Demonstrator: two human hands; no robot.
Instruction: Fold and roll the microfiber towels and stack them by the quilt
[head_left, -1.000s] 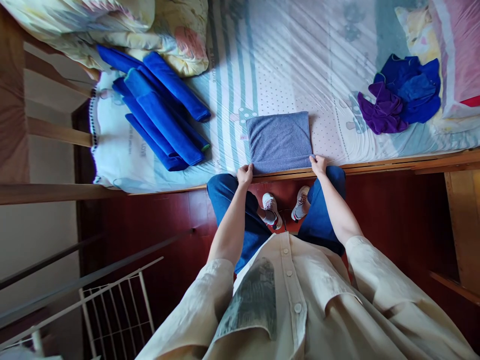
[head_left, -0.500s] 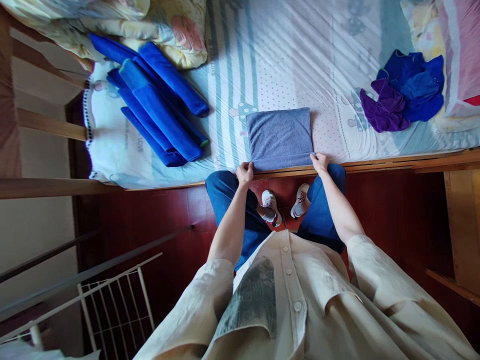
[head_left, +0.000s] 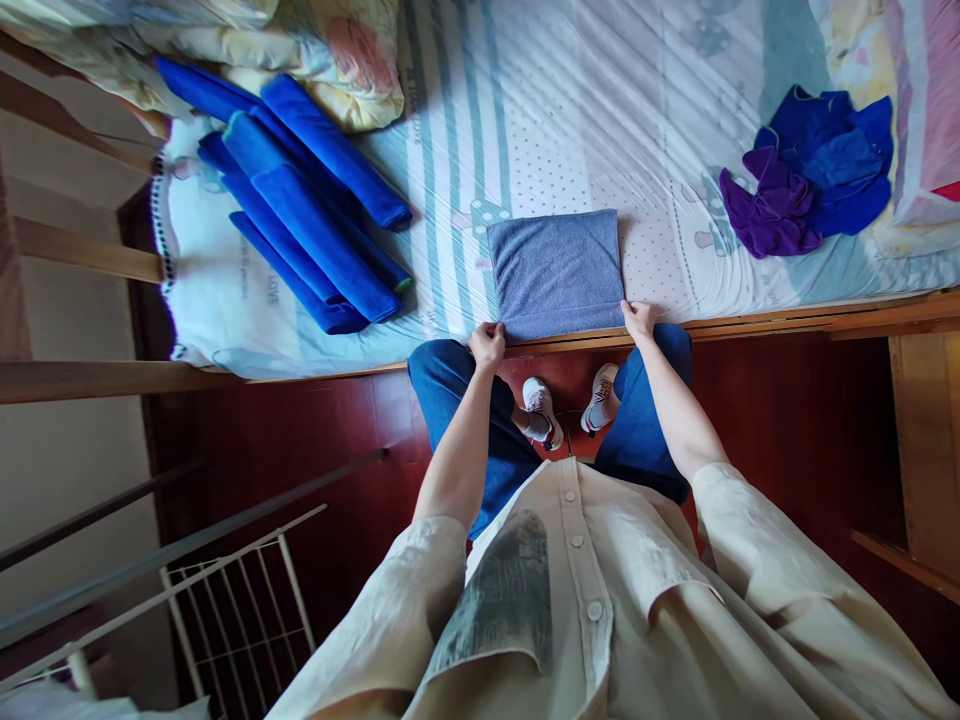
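Note:
A grey-blue towel (head_left: 556,270) lies flat in a rectangle at the bed's near edge, with a fold line along its near side. My left hand (head_left: 487,345) is closed on its near left corner. At the near right corner, my right hand (head_left: 638,318) pinches the towel between thumb and fingers. Left of the towel, several rolled or folded bright blue towels (head_left: 315,210) lie side by side. To the right, a crumpled purple cloth (head_left: 771,205) rests against a crumpled blue cloth (head_left: 836,155).
The bed (head_left: 577,180) has a patterned sheet and a wooden edge (head_left: 795,322). A yellow floral quilt (head_left: 337,70) is bunched at the upper left, and a pink pillow (head_left: 930,120) sits at the right. On the red floor stands a white metal rack (head_left: 240,610).
The view has shifted slightly. Both hands stay at the towel's near corners, and the towel looks almost the same.

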